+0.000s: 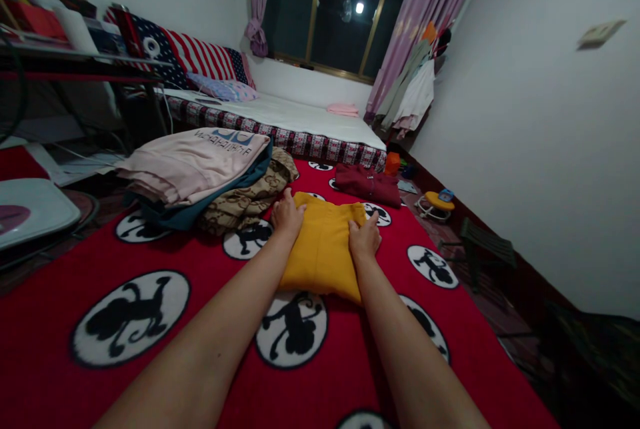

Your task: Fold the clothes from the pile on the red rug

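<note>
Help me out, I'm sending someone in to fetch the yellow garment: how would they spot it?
Start at the red blanket with black cartoon figures in white circles. Near its far end, right of the clothes pile, lies the yellow garment, folded, with the left hand and right hand on it. It is the only yellow piece; the dark red garment lies beyond it.

White walls [525, 122] close in a narrow room, with a dark window [340, 9] at the far end, a lamp's reflection glowing in the glass, and pink curtains [425, 9] hanging on either side. Below it lies a low mattress [300, 116]; a cluttered shelf [75, 56] lines the left wall, and clothes hang in the far right corner [413, 89].
</note>
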